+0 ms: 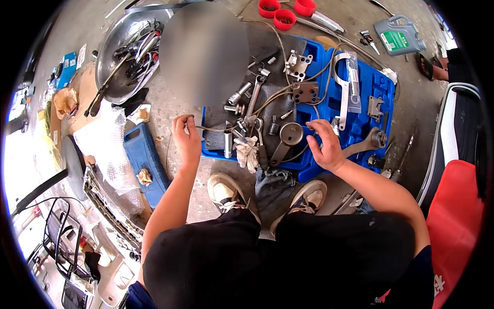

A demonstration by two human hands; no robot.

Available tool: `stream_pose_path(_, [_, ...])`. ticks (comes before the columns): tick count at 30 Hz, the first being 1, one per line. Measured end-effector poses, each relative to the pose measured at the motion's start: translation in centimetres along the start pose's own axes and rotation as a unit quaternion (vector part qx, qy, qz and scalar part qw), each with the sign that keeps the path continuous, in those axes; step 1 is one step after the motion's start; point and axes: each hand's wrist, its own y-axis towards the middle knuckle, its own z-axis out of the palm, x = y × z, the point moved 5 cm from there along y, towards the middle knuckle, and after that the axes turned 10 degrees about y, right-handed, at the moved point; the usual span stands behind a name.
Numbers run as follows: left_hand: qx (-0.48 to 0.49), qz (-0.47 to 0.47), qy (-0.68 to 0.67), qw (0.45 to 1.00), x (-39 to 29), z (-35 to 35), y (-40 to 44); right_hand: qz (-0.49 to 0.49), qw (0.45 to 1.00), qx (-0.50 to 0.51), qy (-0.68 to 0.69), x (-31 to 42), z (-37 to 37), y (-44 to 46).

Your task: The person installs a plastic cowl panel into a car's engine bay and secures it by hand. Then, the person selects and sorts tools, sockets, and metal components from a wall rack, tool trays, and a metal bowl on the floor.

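Note:
My left hand (186, 135) is at the left edge of the open blue tool case (381, 85), its fingers curled at the end of a thin cable (213, 129). My right hand (327, 144) hovers over the case's front middle with fingers apart and nothing in them. Just left of it lies a round metal cup-shaped tool (292, 134) with a handle. Between my hands are a ratchet wrench (254, 95), an upright metal socket (228, 144) and a crumpled white glove (247, 153). A silver hook wrench (343, 98) lies beyond my right hand.
A metal basin (113, 46) with tools stands at the upper left, above a closed blue case (145, 162). Red cups (284, 19) and a grey jug (400, 36) are at the top. A person's foot (426, 66) is at the right. A blurred patch hides the upper middle.

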Motion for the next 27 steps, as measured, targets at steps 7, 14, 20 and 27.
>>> stream_pose_path(7, [0.041, -0.395, -0.322, 0.859, 6.3, 0.4, -0.3, 0.003, 1.000, -0.004, -0.006, 0.1, -0.1, 0.1])
stream_pose_path(14, [0.019, -0.169, -0.005, 0.985, 6.8, -3.6, 0.6, -0.124, 0.988, 0.017, -0.086, 0.2, -1.6, 2.3])
stream_pose_path(20, [-0.059, -0.043, 0.174, 0.982, 9.2, -5.9, 7.3, -0.210, 0.950, -0.043, -0.228, 2.7, -8.0, 13.7])
stream_pose_path(27, [0.099, 0.067, 0.199, 0.973, 11.0, 2.0, 7.4, -0.266, 0.900, 0.195, -0.287, 9.9, 1.3, 28.3])
